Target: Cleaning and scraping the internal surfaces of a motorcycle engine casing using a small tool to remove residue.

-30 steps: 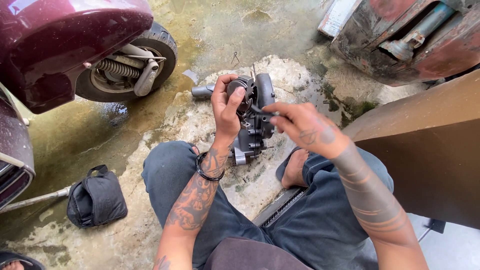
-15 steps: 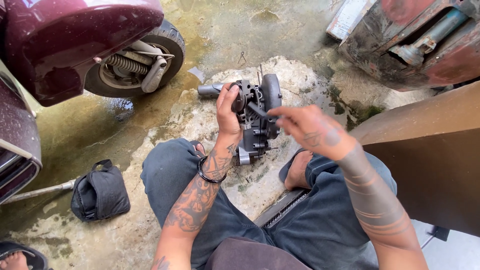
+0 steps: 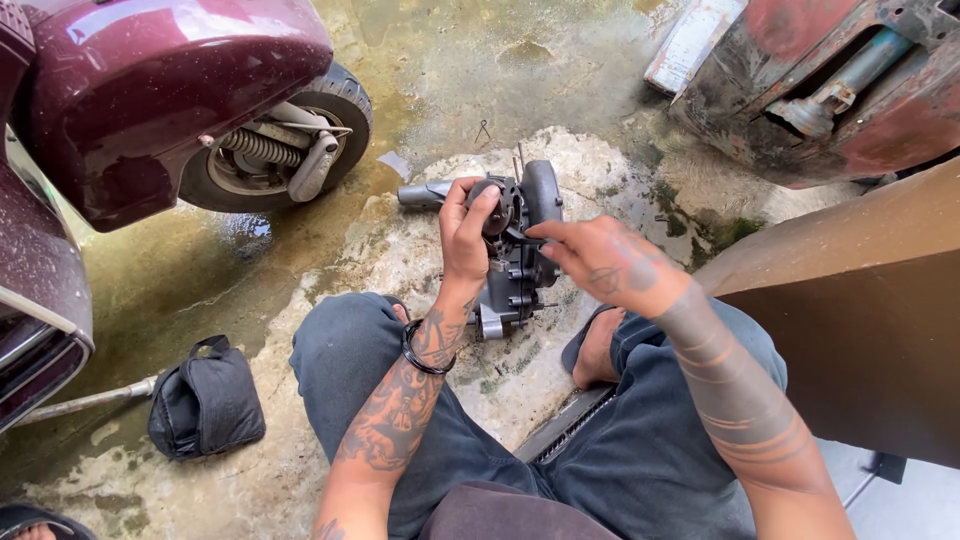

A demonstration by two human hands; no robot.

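At the far left the maroon scooter (image 3: 150, 90) stands with its rear wheel (image 3: 290, 150) on the wet concrete floor (image 3: 300, 280); it sits a little further right and lower in view than half a second ago, as the head camera has tipped slightly. Below it a small black pouch (image 3: 205, 400) lies on the floor, in the same spot as before. In the middle, the left hand (image 3: 465, 235) is closed around the upper left of the dark engine block (image 3: 515, 250), thumb pressed against its round cover, the same grip as in the earlier frames. The block stands upright on the pale patch of ground between the person's knees, unmoved. The right hand (image 3: 600, 262) reaches in from the right, fingers narrowed together and touching the block's upper right side; whether they pinch a small part cannot be told. It has closed in on the block. At the far right a rusty red vehicle body (image 3: 840, 90) rests.
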